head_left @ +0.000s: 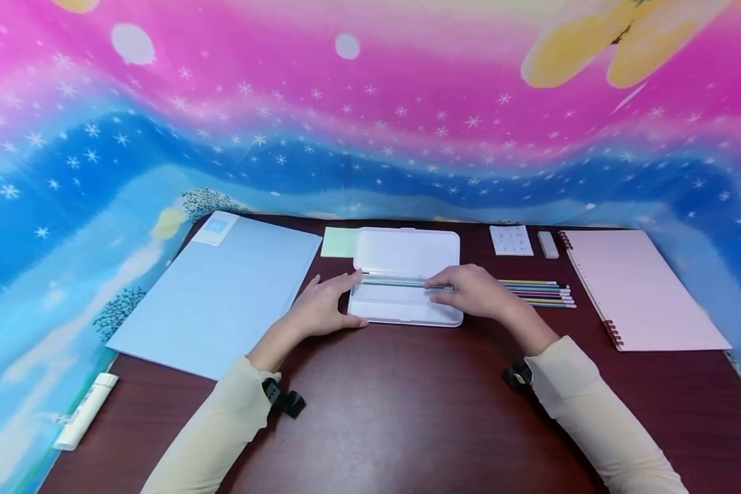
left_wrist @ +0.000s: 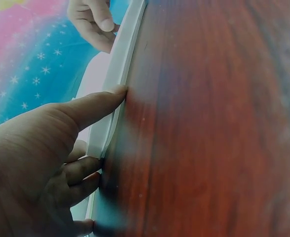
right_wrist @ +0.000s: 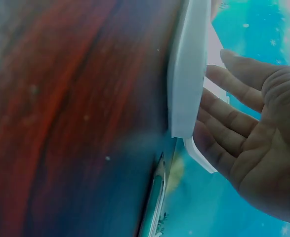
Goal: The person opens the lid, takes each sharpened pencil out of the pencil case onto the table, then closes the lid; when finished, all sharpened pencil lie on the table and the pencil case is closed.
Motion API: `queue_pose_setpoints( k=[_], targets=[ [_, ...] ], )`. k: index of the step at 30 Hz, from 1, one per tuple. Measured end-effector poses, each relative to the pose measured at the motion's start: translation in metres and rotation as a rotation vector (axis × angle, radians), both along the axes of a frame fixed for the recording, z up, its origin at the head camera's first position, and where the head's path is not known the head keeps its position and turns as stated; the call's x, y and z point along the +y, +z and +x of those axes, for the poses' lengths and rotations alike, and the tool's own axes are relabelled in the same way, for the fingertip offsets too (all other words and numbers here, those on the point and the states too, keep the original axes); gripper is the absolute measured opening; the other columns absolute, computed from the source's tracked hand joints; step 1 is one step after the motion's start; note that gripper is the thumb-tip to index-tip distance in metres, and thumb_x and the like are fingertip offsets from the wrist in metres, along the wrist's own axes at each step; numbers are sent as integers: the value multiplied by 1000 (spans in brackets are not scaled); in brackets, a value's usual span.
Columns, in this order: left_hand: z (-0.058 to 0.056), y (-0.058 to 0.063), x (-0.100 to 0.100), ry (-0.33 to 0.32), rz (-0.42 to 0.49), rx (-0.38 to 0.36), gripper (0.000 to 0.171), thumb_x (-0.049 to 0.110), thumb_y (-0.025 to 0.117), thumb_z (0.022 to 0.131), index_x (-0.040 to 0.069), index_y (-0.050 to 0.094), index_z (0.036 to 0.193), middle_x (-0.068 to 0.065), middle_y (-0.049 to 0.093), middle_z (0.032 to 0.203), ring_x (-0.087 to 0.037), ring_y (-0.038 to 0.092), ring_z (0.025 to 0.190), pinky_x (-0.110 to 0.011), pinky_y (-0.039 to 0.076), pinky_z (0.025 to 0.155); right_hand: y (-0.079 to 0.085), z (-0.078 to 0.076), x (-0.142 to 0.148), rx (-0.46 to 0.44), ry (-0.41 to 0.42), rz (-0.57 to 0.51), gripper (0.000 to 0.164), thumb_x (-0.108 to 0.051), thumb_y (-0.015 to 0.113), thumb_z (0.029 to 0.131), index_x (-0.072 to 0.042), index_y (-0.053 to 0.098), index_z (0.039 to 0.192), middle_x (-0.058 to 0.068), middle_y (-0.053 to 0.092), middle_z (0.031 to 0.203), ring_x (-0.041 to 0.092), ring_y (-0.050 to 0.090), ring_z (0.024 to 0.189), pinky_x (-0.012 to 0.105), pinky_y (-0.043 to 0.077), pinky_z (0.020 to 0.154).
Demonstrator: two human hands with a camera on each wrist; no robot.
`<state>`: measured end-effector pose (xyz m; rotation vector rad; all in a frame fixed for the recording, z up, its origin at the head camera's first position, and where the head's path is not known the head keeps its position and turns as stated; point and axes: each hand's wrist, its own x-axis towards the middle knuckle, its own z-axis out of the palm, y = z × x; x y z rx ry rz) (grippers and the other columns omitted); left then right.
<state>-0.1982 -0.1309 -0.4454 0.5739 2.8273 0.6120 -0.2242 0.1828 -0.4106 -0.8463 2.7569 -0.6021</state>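
An open white pencil case lies on the table with its lid laid back. My left hand holds its left end, the thumb on the front edge and the fingers round the side. Inside, a few pencils lie along the back of the tray. Over the tray's right half is my right hand, its fingertips close to those pencils. In the right wrist view its thumb and loosely bent fingers stand apart beside the case. Several more pencils lie to the right, partly behind that hand.
A blue folder lies left, with a glue stick near the table edge. Green sticky notes touch the lid's left side. Toward the right are a small white notepad, an eraser and a pink spiral notebook.
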Motion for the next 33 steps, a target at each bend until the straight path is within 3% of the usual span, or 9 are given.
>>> queue_pose_setpoints(
  k=[2, 9, 15, 23, 28, 33],
  targets=[
    [0, 0, 0, -2, 2, 2, 100, 56, 78, 82, 20, 29, 161, -7, 42, 161, -25, 38, 151, -60, 15, 126, -1, 0, -1, -1, 11, 14, 29, -23, 73, 95, -17, 76, 123, 5, 73, 126, 25, 67, 120, 48, 54, 102],
    [-1, -2, 0, -5, -7, -2, 100, 56, 78, 83, 19, 29, 161, -7, 42, 161, -24, 38, 151, -61, 15, 126, -4, 2, -6, -28, 53, 79, 29, -20, 75, 92, -22, 76, 121, 3, 73, 122, 15, 67, 94, 36, 55, 76],
    [-1, -2, 1, -10, -7, -4, 100, 56, 78, 83, 18, 29, 161, -8, 43, 160, -25, 39, 151, -61, 16, 126, -2, 2, -8, -33, 50, 93, 28, -17, 73, 94, -24, 76, 121, 2, 73, 118, 15, 66, 98, 38, 55, 82],
    [-1, -2, 1, -7, -9, -12, 100, 57, 77, 83, 20, 28, 162, -7, 41, 161, -24, 37, 151, -60, 15, 127, -2, 2, -9, -42, 58, 90, 24, -14, 67, 97, -23, 77, 117, -3, 72, 100, 13, 59, 86, 31, 48, 73],
    [-2, -1, -1, 3, -7, -14, 100, 57, 78, 82, 20, 28, 162, -8, 42, 161, -24, 37, 151, -60, 14, 127, -1, 1, -8, -49, 57, 70, 22, -15, 69, 97, -22, 79, 115, 0, 76, 111, 15, 64, 94, 34, 50, 78],
    [-2, 1, 1, -2, -14, -10, 100, 57, 78, 82, 20, 29, 161, -8, 42, 161, -24, 38, 151, -60, 16, 126, 3, -2, -5, -55, 80, 49, 21, -16, 71, 95, -21, 79, 114, -2, 76, 107, 13, 61, 87, 34, 48, 79]
  ],
)
